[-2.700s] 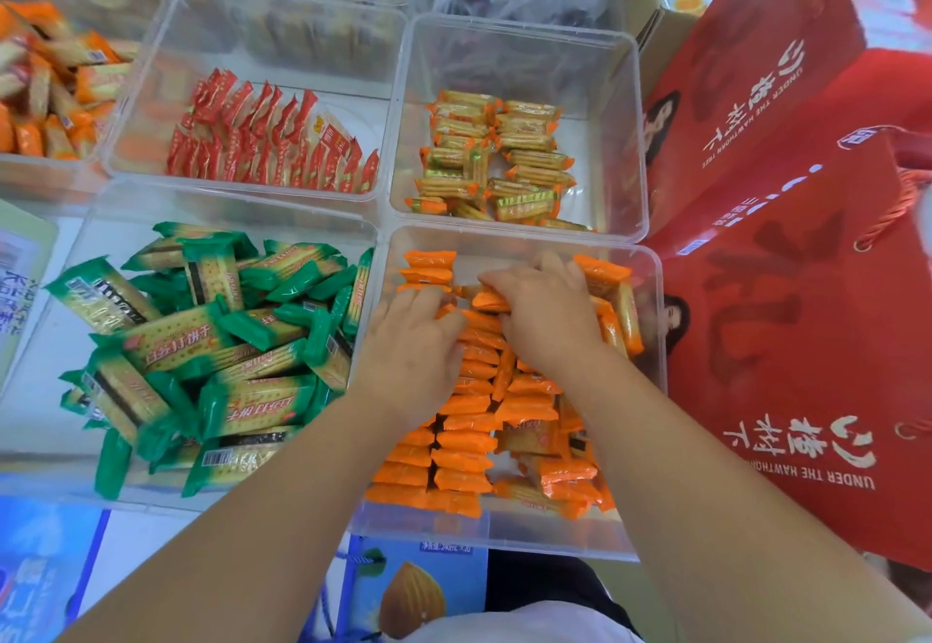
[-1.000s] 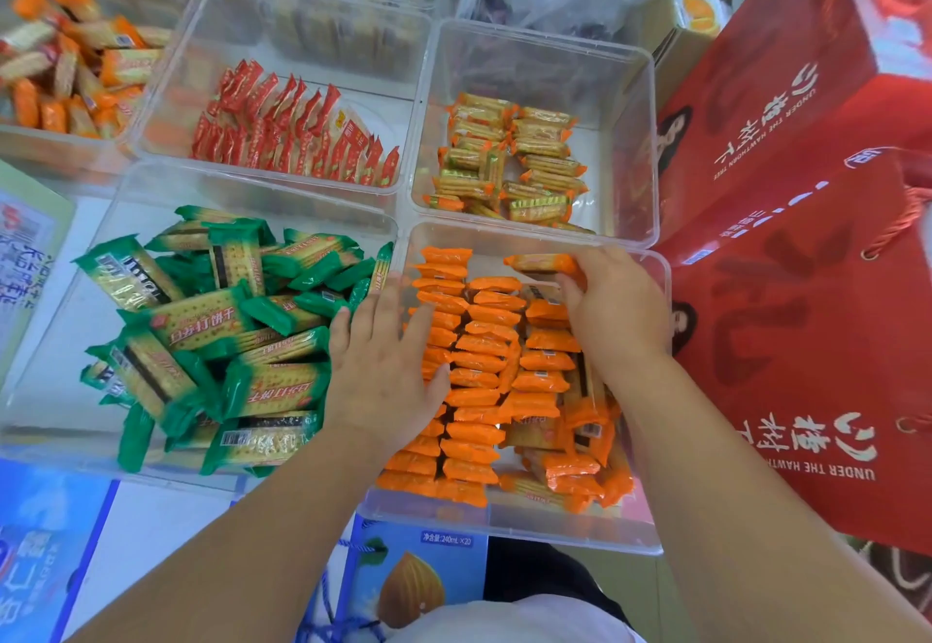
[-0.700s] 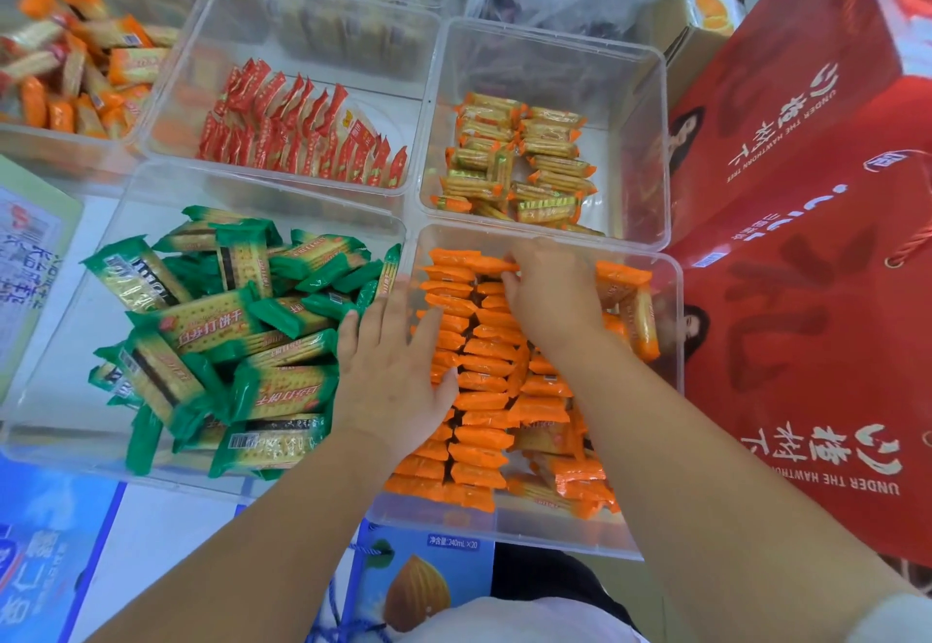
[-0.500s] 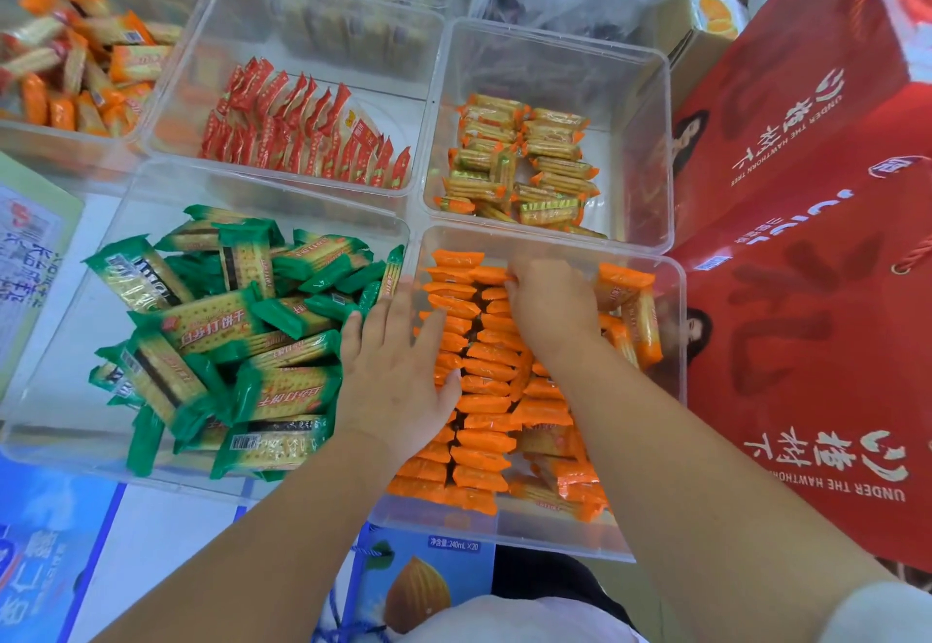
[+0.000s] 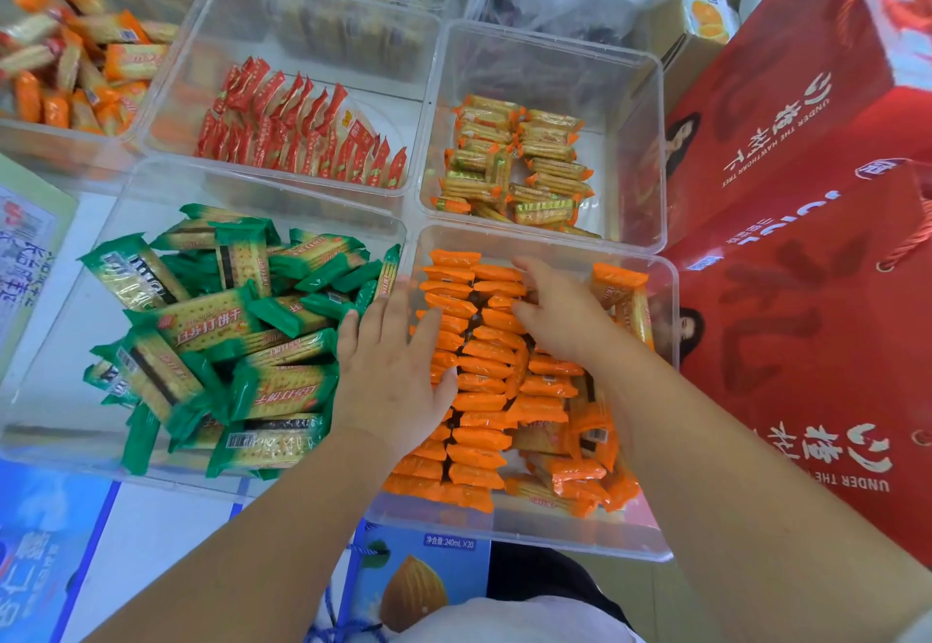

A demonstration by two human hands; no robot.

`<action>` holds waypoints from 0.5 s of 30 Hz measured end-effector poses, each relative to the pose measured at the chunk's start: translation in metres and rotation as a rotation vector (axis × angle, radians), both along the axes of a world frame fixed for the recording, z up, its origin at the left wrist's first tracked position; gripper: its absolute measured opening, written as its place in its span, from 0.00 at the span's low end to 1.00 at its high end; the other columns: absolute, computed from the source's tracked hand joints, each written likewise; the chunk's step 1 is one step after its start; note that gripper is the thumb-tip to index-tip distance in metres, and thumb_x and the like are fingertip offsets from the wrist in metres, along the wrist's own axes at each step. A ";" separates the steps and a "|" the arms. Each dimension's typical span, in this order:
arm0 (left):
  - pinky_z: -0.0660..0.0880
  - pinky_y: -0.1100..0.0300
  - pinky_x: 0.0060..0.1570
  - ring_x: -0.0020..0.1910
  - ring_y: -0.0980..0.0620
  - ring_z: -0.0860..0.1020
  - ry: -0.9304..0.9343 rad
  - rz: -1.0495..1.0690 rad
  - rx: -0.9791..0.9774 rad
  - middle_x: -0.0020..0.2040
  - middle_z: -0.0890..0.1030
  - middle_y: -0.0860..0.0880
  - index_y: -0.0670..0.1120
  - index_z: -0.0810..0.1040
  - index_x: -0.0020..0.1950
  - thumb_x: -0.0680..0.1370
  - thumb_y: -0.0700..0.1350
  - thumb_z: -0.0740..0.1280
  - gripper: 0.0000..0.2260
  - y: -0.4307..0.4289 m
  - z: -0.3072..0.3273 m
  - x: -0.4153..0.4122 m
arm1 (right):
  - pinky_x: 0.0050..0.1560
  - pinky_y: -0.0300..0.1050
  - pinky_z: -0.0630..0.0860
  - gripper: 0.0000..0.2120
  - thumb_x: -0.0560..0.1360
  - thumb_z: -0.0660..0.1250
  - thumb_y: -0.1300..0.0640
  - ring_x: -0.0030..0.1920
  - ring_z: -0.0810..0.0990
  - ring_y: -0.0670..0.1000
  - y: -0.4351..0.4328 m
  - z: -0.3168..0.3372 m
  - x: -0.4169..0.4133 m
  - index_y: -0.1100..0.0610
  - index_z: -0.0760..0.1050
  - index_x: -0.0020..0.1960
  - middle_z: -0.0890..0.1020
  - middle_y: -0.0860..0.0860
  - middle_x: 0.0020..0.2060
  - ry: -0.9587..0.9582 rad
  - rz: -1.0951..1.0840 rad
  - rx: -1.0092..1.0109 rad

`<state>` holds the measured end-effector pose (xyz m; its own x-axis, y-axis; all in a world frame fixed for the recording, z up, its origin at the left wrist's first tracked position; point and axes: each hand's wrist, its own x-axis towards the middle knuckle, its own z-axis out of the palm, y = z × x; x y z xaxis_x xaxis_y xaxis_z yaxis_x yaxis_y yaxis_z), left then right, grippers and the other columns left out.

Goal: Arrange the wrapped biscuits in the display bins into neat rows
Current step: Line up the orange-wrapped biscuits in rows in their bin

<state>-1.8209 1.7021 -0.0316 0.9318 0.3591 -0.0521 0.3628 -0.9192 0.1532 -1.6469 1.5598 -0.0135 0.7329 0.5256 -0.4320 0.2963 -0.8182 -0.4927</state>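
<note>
The near right clear bin (image 5: 665, 390) holds orange-wrapped biscuits (image 5: 479, 390) standing on edge in two rows on its left side; loose ones lie jumbled at its right and near corner. My left hand (image 5: 391, 370) lies flat with straight fingers against the left row, by the bin's left wall. My right hand (image 5: 560, 312) rests on the far end of the second row, fingers bent down onto the packets. Two orange packets (image 5: 623, 294) stand loose behind my right hand.
Left of it a bin (image 5: 60, 390) holds a heap of green-wrapped biscuits (image 5: 227, 340). Behind are bins of red packets (image 5: 297, 133) and gold-orange packets (image 5: 514, 163), and an orange jumble (image 5: 65, 67) at far left. Red gift bags (image 5: 817, 239) stand close on the right.
My right hand moved from the bin's far right, where it held an orange packet, to the far end of the second row. My left hand has stayed against the left row.
</note>
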 end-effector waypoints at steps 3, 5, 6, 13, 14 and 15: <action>0.56 0.38 0.74 0.74 0.38 0.63 -0.008 0.000 -0.006 0.80 0.60 0.40 0.50 0.69 0.73 0.74 0.60 0.69 0.31 0.001 0.001 0.000 | 0.62 0.54 0.74 0.24 0.75 0.71 0.49 0.64 0.76 0.58 -0.013 0.000 -0.006 0.53 0.75 0.69 0.82 0.54 0.59 -0.221 -0.067 -0.068; 0.56 0.38 0.74 0.74 0.38 0.63 -0.011 0.000 -0.007 0.80 0.60 0.41 0.50 0.69 0.73 0.74 0.60 0.69 0.30 0.001 0.001 0.000 | 0.65 0.54 0.70 0.18 0.74 0.72 0.46 0.65 0.73 0.59 -0.020 -0.001 -0.010 0.49 0.81 0.62 0.83 0.53 0.55 -0.360 -0.006 -0.217; 0.56 0.39 0.73 0.74 0.38 0.63 -0.008 0.001 -0.004 0.80 0.60 0.41 0.50 0.69 0.73 0.74 0.60 0.69 0.30 0.001 0.001 0.000 | 0.67 0.55 0.68 0.18 0.74 0.71 0.46 0.66 0.71 0.59 -0.021 -0.003 -0.012 0.48 0.81 0.63 0.83 0.52 0.57 -0.369 0.028 -0.263; 0.55 0.39 0.73 0.74 0.38 0.63 -0.006 -0.004 0.011 0.79 0.60 0.40 0.50 0.71 0.71 0.73 0.60 0.68 0.29 0.000 -0.001 0.000 | 0.63 0.58 0.64 0.16 0.78 0.70 0.45 0.67 0.67 0.58 0.003 -0.007 -0.004 0.43 0.79 0.65 0.78 0.50 0.62 -0.335 0.130 -0.360; 0.55 0.38 0.73 0.74 0.38 0.63 -0.007 -0.003 0.012 0.79 0.60 0.40 0.49 0.71 0.71 0.73 0.60 0.69 0.29 0.000 -0.002 0.000 | 0.62 0.57 0.64 0.15 0.78 0.69 0.47 0.66 0.69 0.58 0.009 -0.008 -0.005 0.45 0.79 0.64 0.80 0.51 0.60 -0.343 0.149 -0.349; 0.56 0.38 0.73 0.74 0.38 0.63 -0.008 -0.002 0.012 0.79 0.61 0.40 0.49 0.72 0.71 0.73 0.60 0.69 0.29 0.000 -0.002 0.000 | 0.61 0.56 0.65 0.13 0.79 0.68 0.49 0.64 0.72 0.59 0.013 -0.010 -0.008 0.48 0.79 0.63 0.81 0.53 0.57 -0.351 0.174 -0.344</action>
